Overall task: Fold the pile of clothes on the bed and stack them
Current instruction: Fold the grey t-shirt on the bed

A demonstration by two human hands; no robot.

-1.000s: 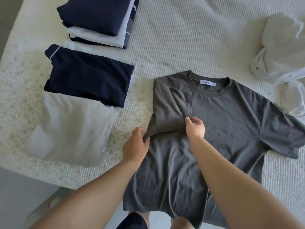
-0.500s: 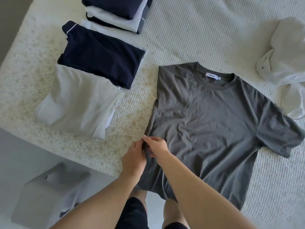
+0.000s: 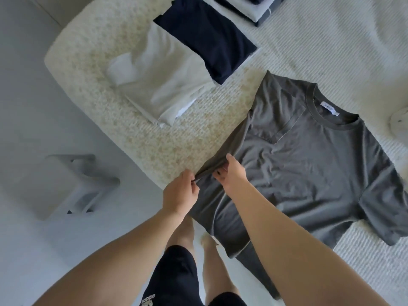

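Observation:
A dark grey T-shirt (image 3: 309, 164) lies face up on the bed (image 3: 331, 51), its left sleeve folded in over the chest and its hem hanging over the bed's edge. My left hand (image 3: 181, 195) pinches the shirt's left side edge. Just to the right of it, my right hand (image 3: 231, 173) grips the same edge and lifts it a little. Folded clothes lie at the upper left: a navy piece (image 3: 207, 38) on a light grey and white one (image 3: 163, 85), and a stack (image 3: 249, 7) cut off by the top edge.
A white garment (image 3: 399, 118) peeks in at the right edge. A pale plastic stool (image 3: 66, 184) stands on the floor left of the bed. My legs in black shorts (image 3: 176, 277) are against the bed's near edge.
Both hands slid down from the folded sleeve to the shirt's left side edge and took hold of it. The view has swung down and left, bringing floor and stool in.

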